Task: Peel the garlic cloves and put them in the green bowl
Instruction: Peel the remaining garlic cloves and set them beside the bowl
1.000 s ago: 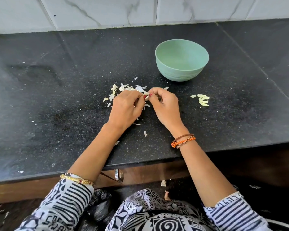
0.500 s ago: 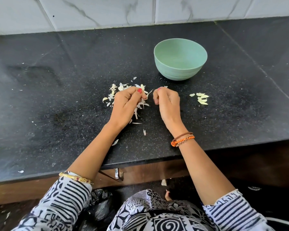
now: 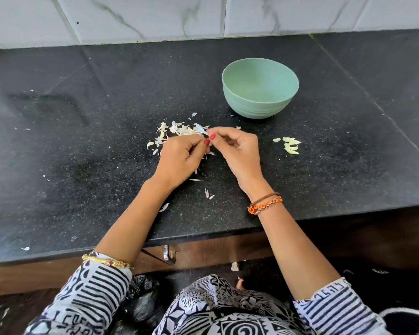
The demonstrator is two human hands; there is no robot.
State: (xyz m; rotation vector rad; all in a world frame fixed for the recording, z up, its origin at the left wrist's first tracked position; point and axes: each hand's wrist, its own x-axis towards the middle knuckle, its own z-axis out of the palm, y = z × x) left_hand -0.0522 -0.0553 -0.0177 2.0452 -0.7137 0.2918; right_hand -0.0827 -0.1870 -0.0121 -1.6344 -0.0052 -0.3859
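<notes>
Big black granite countertop (image 3: 82, 141) takes up most of the view, with white marble-look wall tiles (image 3: 155, 18) behind it. The green bowl (image 3: 260, 88) sits upright toward the back right, well apart from the hands, and from this angle its inside looks empty.

In front of it, both hands are bunched together over the counter. The left hand (image 3: 179, 158) and right hand (image 3: 237, 151) have their fingers curled in, fingertips meeting in a pinch on something tiny between them. I'd say it's a garlic clove, but it's hidden by the fingers, so I can't actually see it.

Just behind the left hand there's a messy pile of papery garlic skins (image 3: 177, 131), with a few stray flakes nearer the counter edge. Off to the right, a little cluster of peeled garlic cloves (image 3: 291, 146) lies on the counter, between the right hand and the bowl but not in it.

So my read: we're mid-peel. Next up probably means stripping the last skin off with the nails, then carrying the clove over to the bowl. That peeled cluster needs to go in too.
</notes>
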